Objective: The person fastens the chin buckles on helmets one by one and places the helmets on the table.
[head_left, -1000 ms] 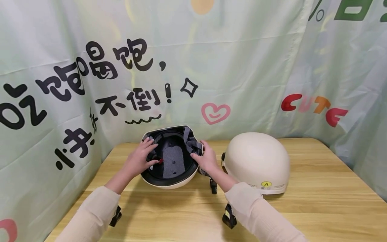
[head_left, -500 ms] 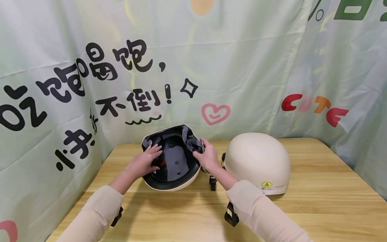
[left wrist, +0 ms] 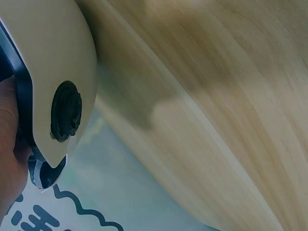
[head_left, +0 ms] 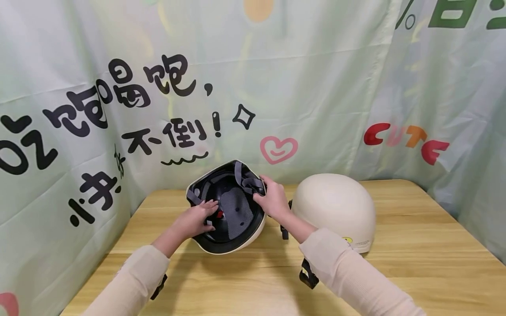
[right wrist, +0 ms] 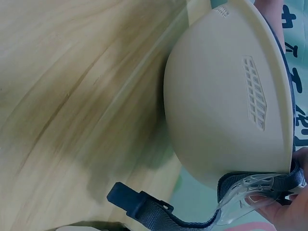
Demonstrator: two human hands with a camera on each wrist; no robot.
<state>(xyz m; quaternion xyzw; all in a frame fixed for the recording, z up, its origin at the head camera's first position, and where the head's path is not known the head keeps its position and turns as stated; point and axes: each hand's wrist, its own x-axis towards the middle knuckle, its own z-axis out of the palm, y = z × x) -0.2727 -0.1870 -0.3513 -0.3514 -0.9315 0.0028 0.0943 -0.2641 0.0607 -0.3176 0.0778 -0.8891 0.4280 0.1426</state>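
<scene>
A cream helmet [head_left: 245, 239] is tipped with its black padded inside [head_left: 237, 210] facing me. My left hand [head_left: 193, 219] reaches over its near left rim, fingers fairly straight against the inside by a small red tag [head_left: 220, 214]. On the right rim my right hand [head_left: 274, 199] grips the edge beside the grey strap [head_left: 247, 182]. The right wrist view shows the strap's black buckle [right wrist: 125, 197] hanging loose and a clear plastic piece [right wrist: 245, 197] by the fingers. A round black fitting [left wrist: 66, 110] sits on the shell's side in the left wrist view.
A second cream helmet [head_left: 334, 206] stands dome up on the wooden table [head_left: 419, 245], close to my right forearm. A pale printed cloth [head_left: 316, 96] hangs behind the table and along its sides. Black devices [head_left: 309, 274] show beneath the sleeves.
The tipped helmet has turned counterclockwise, its top going left and its bottom right. My left hand has slid right and down along the rim; the right hand keeps its grip.
</scene>
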